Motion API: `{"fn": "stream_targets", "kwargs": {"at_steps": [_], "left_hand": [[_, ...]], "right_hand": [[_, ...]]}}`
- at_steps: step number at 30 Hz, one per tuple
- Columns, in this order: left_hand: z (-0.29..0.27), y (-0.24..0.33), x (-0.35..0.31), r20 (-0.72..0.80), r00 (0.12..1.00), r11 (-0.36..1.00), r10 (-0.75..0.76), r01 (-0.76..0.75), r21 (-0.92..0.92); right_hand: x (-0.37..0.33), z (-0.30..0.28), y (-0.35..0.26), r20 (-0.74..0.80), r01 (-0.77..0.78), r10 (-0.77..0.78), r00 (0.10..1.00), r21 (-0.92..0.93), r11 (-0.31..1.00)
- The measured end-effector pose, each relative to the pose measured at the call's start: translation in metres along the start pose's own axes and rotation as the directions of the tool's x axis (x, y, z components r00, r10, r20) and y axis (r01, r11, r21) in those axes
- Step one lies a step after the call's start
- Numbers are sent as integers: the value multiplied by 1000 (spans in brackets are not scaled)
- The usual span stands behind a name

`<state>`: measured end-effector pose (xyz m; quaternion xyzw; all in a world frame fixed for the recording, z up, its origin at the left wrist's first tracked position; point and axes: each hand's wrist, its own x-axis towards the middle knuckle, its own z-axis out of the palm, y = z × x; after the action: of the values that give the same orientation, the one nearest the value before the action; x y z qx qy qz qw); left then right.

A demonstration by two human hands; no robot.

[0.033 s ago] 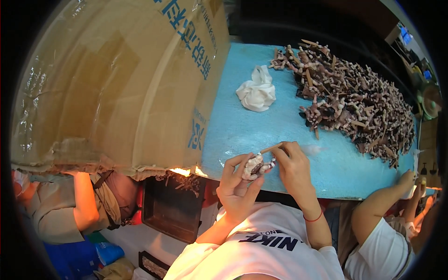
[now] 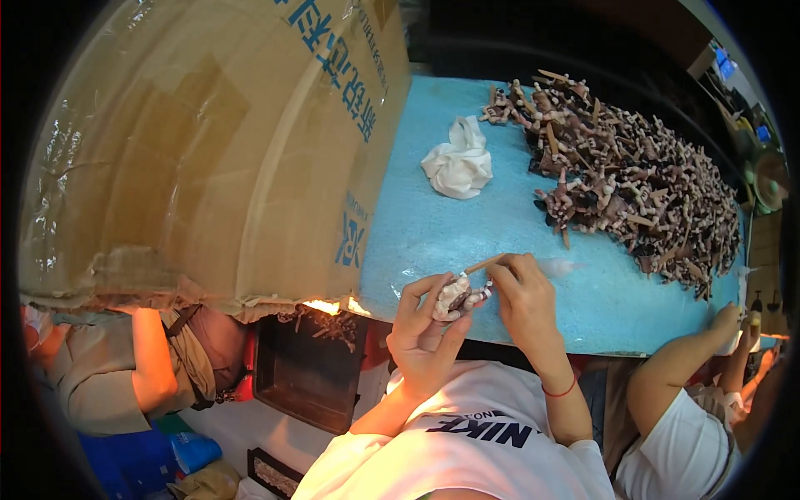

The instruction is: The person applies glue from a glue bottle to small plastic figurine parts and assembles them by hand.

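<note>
Over the near edge of the blue table, my left hand grips a small painted figurine, pale with brown and dark parts, between its thumb and fingers. A flat tan stick slants up from the figurine toward my right hand. The fingers of that hand are pinched together at the stick's far end, close to the figurine's side. My fingertips cover part of both. Whether the stick is fixed to the figurine, I cannot tell.
Many similar figurines form a heap across the right of the blue tabletop. A crumpled white cloth lies left of the heap. A tall cardboard box walls off the left. A dark tray sits below it. Other people sit on both sides.
</note>
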<state>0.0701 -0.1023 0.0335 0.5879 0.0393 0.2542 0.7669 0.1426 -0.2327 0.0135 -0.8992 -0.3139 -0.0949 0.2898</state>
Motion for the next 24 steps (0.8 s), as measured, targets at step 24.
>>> {"fn": "stream_targets", "kwargs": {"at_steps": [24], "left_hand": [[3,-3,-1,203,898,803,389,-439,404]], "right_hand": [[-3,-70,-53,306,-301,324,895,951,-67]]}}
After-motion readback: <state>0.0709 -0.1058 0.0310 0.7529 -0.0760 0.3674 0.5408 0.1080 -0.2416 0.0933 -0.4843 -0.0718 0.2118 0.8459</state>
